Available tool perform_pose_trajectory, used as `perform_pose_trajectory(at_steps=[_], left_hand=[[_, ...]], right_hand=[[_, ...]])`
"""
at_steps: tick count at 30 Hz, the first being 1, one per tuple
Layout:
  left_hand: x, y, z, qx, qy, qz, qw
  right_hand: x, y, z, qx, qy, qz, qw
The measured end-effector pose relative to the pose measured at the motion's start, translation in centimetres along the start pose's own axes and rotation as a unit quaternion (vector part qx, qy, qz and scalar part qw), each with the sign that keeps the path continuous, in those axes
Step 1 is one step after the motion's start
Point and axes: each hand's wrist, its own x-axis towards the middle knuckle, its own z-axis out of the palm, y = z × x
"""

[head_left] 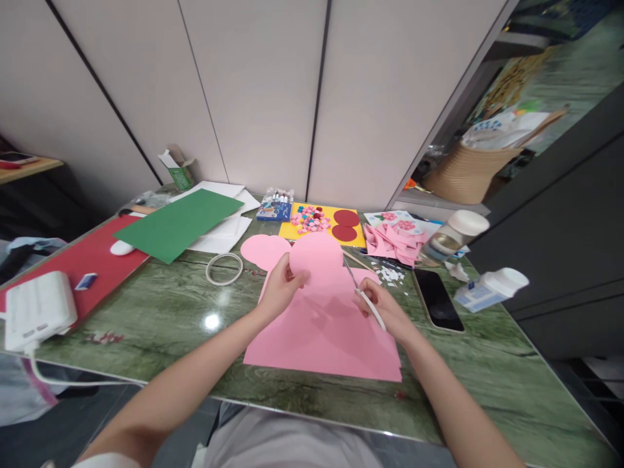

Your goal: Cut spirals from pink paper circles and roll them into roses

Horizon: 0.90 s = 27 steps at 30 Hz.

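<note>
My left hand [283, 286] pinches the left edge of a pink paper sheet [324, 331] with a rounded top, lifted off the green marble table [160, 312]. My right hand [380, 309] grips white-handled scissors [361, 290], whose blades point up at the sheet's right edge. A cut pink circle [263, 250] lies just behind the left hand.
Around lie a white ring [224, 268], green paper [178, 224], red mat [92, 260], white power bank [36, 309], marker box [275, 207], yellow sheet with pompoms and red circles [324, 224], pink scraps [392, 240], phone [437, 299], and two bottles [453, 235] at the right.
</note>
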Motion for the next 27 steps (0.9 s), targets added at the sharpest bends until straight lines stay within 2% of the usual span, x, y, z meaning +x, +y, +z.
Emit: perform_pose_trajectory(at_steps=[20,27], left_hand=[[-0.12,0.12,0.05,0.001,0.001,0.009,1.000],[-0.10,0.05,0.05,-0.004,0.001,0.013,1.000]], right_hand=[[0.01,0.07,0.10,0.003,0.000,-0.003,1.000],[-0.11,0.17,0.02,0.025,-0.035,0.006,0.999]])
